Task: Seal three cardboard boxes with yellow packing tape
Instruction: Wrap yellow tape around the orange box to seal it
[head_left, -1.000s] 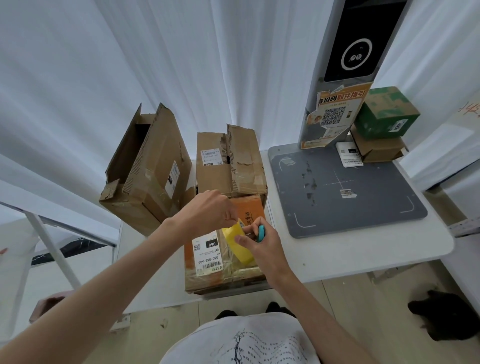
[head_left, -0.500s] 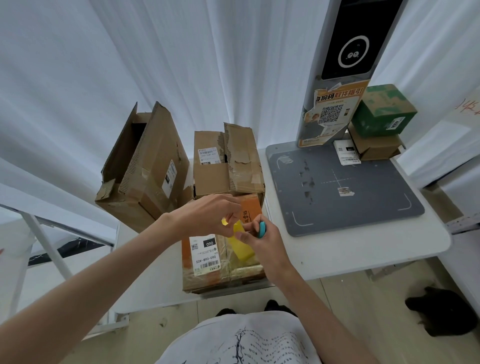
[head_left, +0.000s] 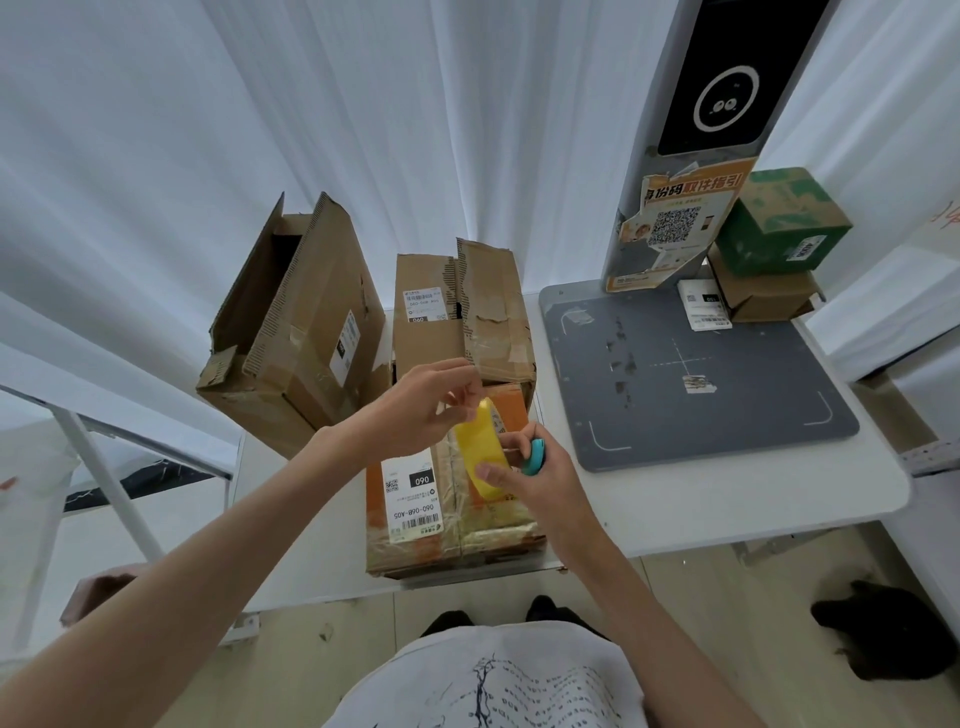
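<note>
A roll of yellow packing tape (head_left: 480, 453) hangs over the orange box (head_left: 447, 512) at the table's front edge. My right hand (head_left: 532, 475) grips the roll, together with a small blue round object (head_left: 535, 456). My left hand (head_left: 426, 408) pinches the tape's free end at the top of the roll. Behind the orange box stands a brown box (head_left: 460, 322) with torn flaps. A larger brown box (head_left: 296, 332) with its flaps open leans at the back left.
A grey scanning pad (head_left: 691, 374) with an upright kiosk (head_left: 696, 135) covers the right of the white table (head_left: 727, 493). A green box (head_left: 779, 223) sits on a small brown box (head_left: 763, 299) behind it. A dark shape (head_left: 883, 631) lies on the floor at the right.
My left hand has lifted and moved its pinch to the top of the roll, drawing the yellow tape upward. My right hand stays under the roll.
</note>
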